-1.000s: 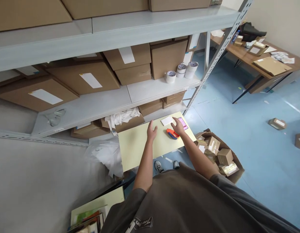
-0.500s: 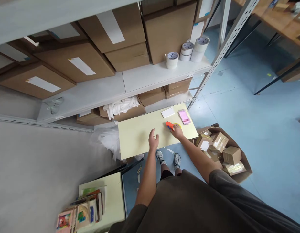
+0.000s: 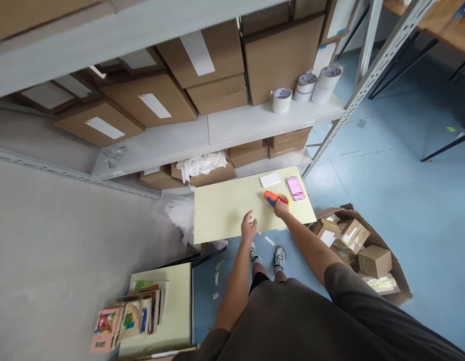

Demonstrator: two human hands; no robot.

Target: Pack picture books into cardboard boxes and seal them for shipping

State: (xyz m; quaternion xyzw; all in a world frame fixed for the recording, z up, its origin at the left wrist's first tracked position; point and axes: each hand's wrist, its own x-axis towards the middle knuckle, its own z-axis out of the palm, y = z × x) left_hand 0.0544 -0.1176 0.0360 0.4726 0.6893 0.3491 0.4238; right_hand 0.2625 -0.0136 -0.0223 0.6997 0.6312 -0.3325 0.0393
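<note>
My right hand (image 3: pixel 281 207) is closed around an orange and blue tape dispenser (image 3: pixel 271 197) with a yellow ring at its side, held over the pale yellow table (image 3: pixel 213 210). To the left of it, my left hand (image 3: pixel 249 228) hovers by the table's near edge, fingers apart and holding nothing. Beyond the dispenser lies a small white rectangular item (image 3: pixel 270 179), flat on the tabletop. A pink, pixelated item (image 3: pixel 295 188) is at the table's right end.
Behind the table stands a grey shelf (image 3: pixel 236 123) with cardboard boxes (image 3: pixel 285 55) and white tape rolls (image 3: pixel 281 100). At right, a large open carton (image 3: pixel 401 281) holds several small boxes. Books (image 3: pixel 133 321) are stacked on a lower surface at left.
The view has shifted, so the scene sits farther right in it. The tape dispenser shows more fully in my right hand. My left hand remains apart from it, holding nothing.
</note>
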